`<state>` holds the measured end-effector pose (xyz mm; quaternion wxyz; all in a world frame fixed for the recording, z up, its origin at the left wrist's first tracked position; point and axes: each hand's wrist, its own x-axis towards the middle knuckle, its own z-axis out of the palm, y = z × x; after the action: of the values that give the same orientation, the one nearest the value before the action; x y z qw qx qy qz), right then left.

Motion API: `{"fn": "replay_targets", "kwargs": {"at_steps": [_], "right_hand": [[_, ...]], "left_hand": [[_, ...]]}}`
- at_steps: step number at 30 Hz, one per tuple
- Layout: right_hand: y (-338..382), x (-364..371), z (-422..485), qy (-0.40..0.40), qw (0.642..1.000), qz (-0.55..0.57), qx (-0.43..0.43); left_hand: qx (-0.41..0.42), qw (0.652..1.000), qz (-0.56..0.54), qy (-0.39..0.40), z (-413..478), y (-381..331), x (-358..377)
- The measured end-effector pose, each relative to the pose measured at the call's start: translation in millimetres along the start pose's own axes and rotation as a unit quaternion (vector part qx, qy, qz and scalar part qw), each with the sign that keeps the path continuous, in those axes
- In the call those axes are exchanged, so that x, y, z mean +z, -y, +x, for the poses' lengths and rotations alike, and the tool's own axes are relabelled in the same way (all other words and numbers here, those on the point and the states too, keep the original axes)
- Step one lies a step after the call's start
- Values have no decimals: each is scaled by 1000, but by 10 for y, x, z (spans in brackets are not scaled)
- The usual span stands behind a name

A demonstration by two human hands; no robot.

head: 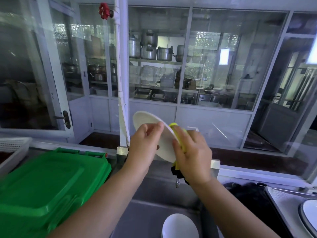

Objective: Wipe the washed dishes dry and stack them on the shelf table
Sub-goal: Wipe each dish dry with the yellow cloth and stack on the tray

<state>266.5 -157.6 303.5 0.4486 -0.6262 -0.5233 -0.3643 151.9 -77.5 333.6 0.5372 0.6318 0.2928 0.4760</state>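
while tilted on edge, white plate [165, 141] plain, round. left hand [144, 145] grips its near rim, thumb curled over; right hand [190, 155] just right, fingers pressing yellow cloth [178, 134] against plate's far face.

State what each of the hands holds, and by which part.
The left hand grips the white plate by its rim; the right hand holds a bunched yellow cloth against the plate's other side.

Your plate [149, 119] looks smooth and faintly glossy; your cloth [173, 125] is soft yellow fabric. On your left, the green lid [51, 182] is shiny plastic, and the near sink [154, 193] is dull metal.
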Motion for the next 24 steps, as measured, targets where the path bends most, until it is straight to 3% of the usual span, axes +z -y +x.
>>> {"fn": "replay_targets", "kwargs": {"at_steps": [2, 5, 10, 15, 21, 24], "right_hand": [[72, 75, -75, -36, 995, -41, -85], [147, 165, -156, -65, 986, -76, -135], [148, 219, -261, 4, 985, -21, -169], [5, 210, -313, 51, 991, 53, -107], [-314, 175, -105, 54, 996, 46, 63], [-224, 182, 180, 56, 996, 52, 52]], "left_hand": [[-55, 992, -115, -16, 8, -71, 49], [-65, 987, -123, -79, -4, -75, 78], [-60, 977, -155, -132, -30, -16, 65], [-23, 974, -176, -140, -51, -64, -6], [-16, 974, -178, -139, -92, -87, -120], [-18, 976, -178, -126, -131, -94, -73]]}}
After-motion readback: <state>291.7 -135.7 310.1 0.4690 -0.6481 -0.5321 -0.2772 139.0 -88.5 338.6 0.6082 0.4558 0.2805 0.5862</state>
